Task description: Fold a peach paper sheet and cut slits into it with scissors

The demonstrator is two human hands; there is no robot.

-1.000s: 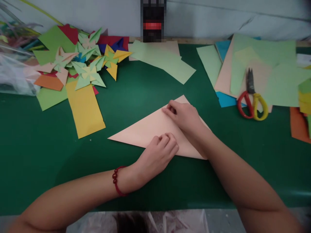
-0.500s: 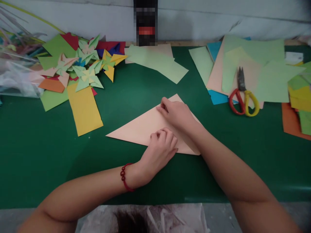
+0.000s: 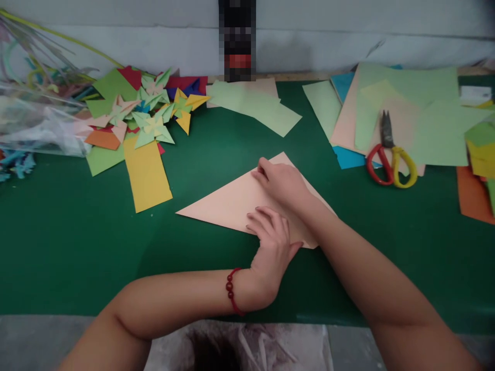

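Observation:
A peach sheet of paper [image 3: 228, 203], folded into a pointed shape, lies on the green tabletop in front of me. My right hand [image 3: 280, 180] reaches across it with curled fingers, thumb and forefinger pinched at its upper edge. Below that, my left hand [image 3: 273, 237] rests at the paper's lower edge, its fingers apart on the surface and its thumb out toward the lower right corner. A red beaded bracelet [image 3: 230, 288] circles the left wrist. My right hand and forearm hide part of the sheet's right side.
Scissors [image 3: 389, 149] with red and yellow handles lie on stacked green and peach sheets [image 3: 433, 129] at right. Folded paper flowers [image 3: 154, 126] and a yellow paper strip [image 3: 149, 178] are at left, beside a clear plastic bag [image 3: 42, 121]. Pale green sheets [image 3: 247, 100] lie at the back.
My left hand has slid right along the lower edge, its fingers spreading from a curled pose and the thumb extending. My right hand stays at the upper edge. The view has shifted slightly.

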